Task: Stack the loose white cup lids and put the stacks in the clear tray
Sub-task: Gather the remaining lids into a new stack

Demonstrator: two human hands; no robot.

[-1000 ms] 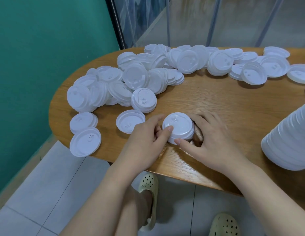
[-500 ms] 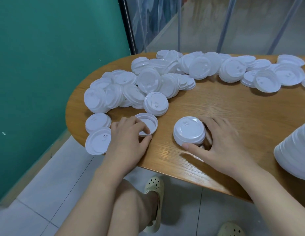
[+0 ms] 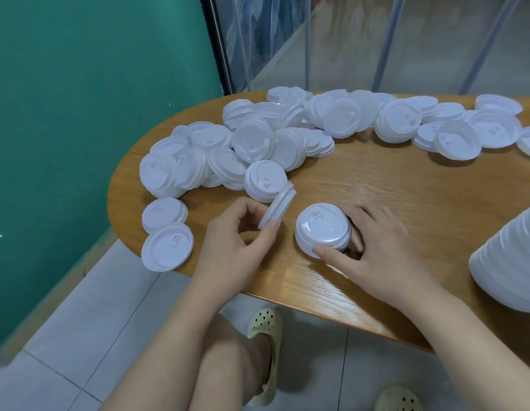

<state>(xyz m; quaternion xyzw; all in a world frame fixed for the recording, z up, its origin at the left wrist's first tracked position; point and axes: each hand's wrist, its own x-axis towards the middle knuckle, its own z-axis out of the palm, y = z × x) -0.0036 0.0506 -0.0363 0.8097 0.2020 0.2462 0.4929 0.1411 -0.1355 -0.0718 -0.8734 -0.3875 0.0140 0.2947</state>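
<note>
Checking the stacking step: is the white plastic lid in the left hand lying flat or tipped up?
Tipped up. The left hand pinches the white plastic lid on edge, lifted above the wooden table.

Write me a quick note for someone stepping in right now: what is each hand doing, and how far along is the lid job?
Left hand: pinches one lid, tilted on edge, off the table.
Right hand: holds the small stack on the table.
Done: a tall stack lies at the right edge.
Left: add the held lid, stack the loose lids behind. No tray in view.
</note>
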